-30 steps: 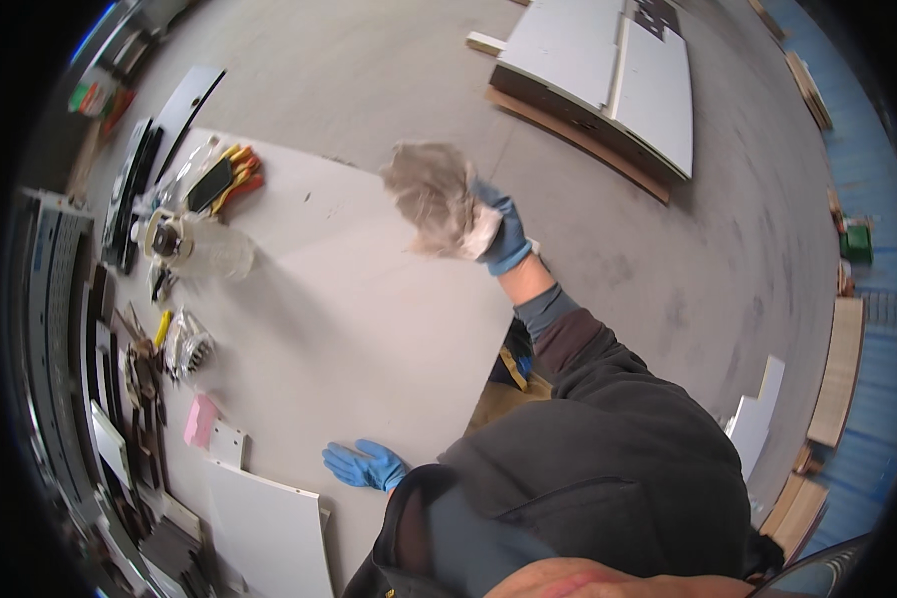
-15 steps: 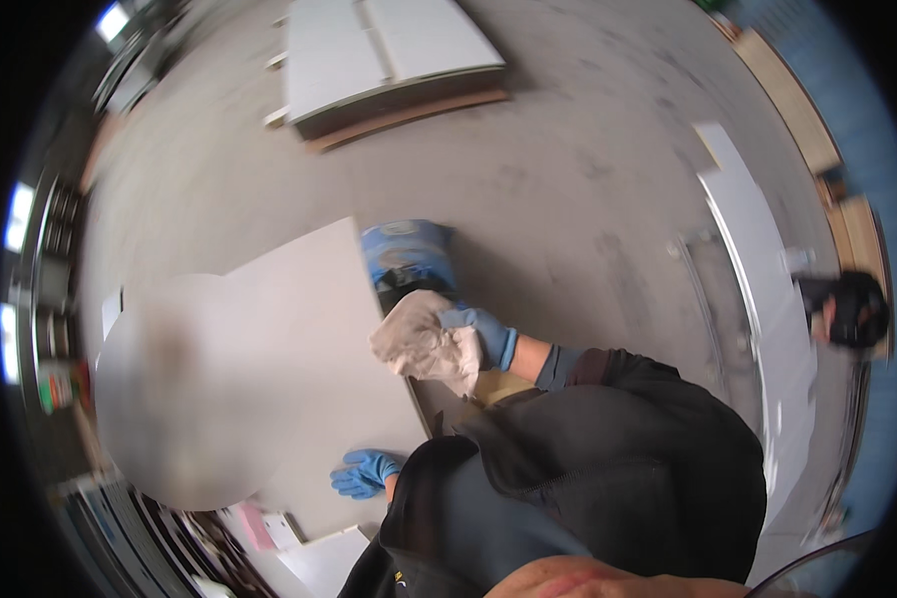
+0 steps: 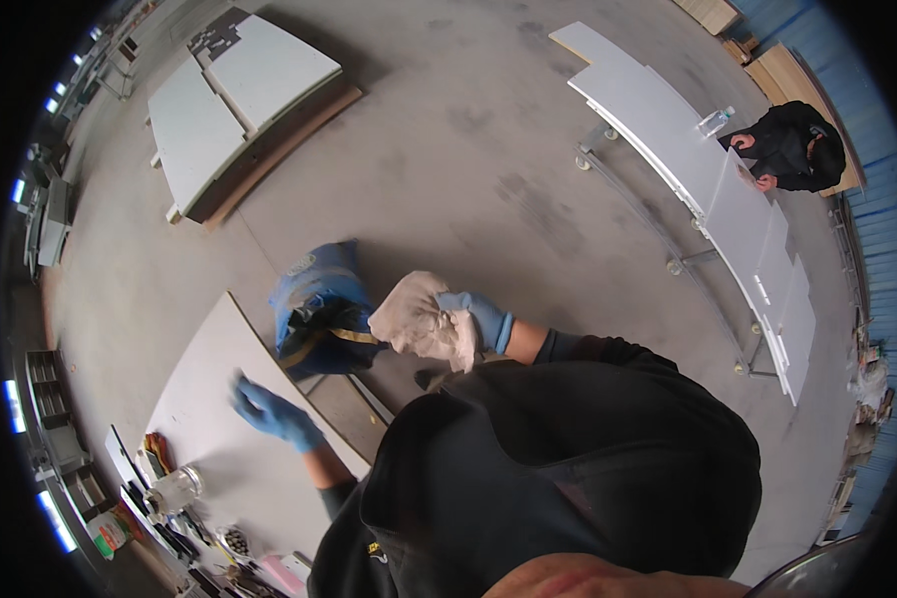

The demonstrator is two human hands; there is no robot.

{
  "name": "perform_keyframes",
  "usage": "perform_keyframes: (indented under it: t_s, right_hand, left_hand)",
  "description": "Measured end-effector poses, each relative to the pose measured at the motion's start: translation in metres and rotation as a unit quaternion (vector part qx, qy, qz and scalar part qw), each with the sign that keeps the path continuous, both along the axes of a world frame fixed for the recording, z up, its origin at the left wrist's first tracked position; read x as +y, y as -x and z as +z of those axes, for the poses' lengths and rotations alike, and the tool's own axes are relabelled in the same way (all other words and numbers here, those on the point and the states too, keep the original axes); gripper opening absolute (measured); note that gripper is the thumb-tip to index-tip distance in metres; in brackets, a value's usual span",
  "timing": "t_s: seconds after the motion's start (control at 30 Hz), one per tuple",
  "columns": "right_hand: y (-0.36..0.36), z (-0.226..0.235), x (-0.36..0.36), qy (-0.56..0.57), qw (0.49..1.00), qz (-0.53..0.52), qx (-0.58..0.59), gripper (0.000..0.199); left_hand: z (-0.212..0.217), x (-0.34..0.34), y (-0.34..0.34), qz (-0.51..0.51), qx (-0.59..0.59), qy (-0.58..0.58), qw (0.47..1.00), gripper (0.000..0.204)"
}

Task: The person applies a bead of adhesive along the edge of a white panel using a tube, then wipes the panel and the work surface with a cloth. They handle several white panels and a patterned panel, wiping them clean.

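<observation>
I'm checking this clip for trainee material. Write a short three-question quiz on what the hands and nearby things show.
1. True or false: the right hand holds a crumpled cloth.
2. The left hand is: A) gripping a jar, B) free above the pale board, C) inside the blue bag.
3. What colour are the gloves?

Key: 1 true; 2 B; 3 blue.

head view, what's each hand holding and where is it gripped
The right hand in a blue glove grips a crumpled beige cloth rag, bunched at its right side. The left hand, also gloved, holds nothing, fingers spread above the pale grey board.
</observation>
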State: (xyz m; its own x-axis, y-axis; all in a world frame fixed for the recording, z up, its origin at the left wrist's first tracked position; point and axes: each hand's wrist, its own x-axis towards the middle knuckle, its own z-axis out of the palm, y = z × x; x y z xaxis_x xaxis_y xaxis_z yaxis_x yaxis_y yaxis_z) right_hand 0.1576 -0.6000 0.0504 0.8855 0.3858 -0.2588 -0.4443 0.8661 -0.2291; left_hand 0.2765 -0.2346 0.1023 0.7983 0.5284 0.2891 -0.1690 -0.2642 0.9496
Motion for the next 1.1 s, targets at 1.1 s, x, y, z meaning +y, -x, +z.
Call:
perform_keyframes:
  t_s: [1.1]
  right_hand:
    - [0.005,-0.001,-0.105,0.162,0.98,0.023,0.117,0.053]
  left_hand:
    - [0.303,-0.225,0.087,-0.488,-0.454,-0.199,0.718,0.044]
